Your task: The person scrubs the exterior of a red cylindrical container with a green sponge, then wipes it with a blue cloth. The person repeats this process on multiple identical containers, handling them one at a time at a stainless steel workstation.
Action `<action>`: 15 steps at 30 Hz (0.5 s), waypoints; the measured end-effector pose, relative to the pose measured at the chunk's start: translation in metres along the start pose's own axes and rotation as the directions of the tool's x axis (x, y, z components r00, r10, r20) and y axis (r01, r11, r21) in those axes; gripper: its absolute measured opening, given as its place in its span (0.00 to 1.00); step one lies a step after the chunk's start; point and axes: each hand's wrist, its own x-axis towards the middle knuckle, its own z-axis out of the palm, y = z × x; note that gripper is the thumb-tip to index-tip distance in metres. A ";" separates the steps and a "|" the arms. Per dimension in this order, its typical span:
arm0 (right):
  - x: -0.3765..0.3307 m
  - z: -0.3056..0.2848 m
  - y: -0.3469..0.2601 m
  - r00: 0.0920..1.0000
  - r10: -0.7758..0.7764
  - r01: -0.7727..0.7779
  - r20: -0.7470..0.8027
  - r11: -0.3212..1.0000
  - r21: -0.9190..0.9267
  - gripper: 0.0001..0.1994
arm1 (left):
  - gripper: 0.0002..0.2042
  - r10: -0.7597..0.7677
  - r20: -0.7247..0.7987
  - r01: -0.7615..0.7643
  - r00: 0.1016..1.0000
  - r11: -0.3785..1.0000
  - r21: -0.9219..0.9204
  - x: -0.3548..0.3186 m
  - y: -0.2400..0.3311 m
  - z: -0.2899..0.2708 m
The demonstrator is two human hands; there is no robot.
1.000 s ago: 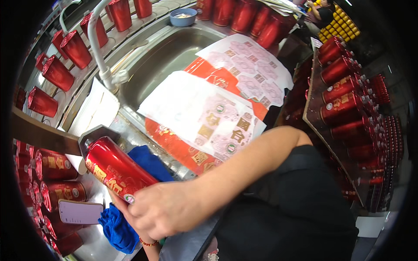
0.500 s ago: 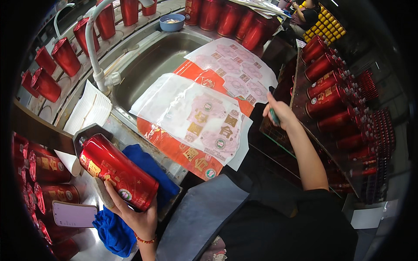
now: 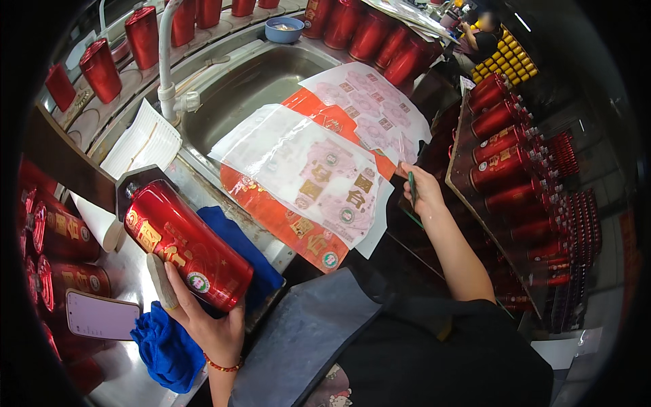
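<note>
In my left hand (image 3: 213,329) is a glossy red bottle (image 3: 186,247) with gold lettering and a round green-and-white emblem. It lies tilted, its neck toward a dark angular rest (image 3: 146,175). A tan finger cover (image 3: 161,281) is on one digit of that hand. My right hand (image 3: 424,193) is closed round a slim green tool (image 3: 411,188), whose exact kind I cannot make out. Its fingertips are by the right edge of the stacked decal sheets (image 3: 319,169), white and pink over an orange sheet (image 3: 313,247). Whether they touch is unclear.
A metal sink (image 3: 227,102) with a white faucet (image 3: 167,81) lies behind the sheets. Red bottles crowd the right-hand rack (image 3: 505,159), the back and the left. Blue cloths (image 3: 166,349), a phone (image 3: 102,315) and a blue bowl (image 3: 283,30) are around. Another person (image 3: 481,41) sits far off.
My right hand has moved down and left, closer to the sheets' edge, and the green tool shows more plainly. My left hand still holds the bottle. The whole view has shifted slightly.
</note>
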 end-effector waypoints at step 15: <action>-0.050 0.088 -0.149 0.681 -0.001 0.550 0.732 0.660 -0.511 0.23 | 0.50 0.042 -0.032 -0.044 0.999 0.994 -0.097 0.004 -0.001 0.000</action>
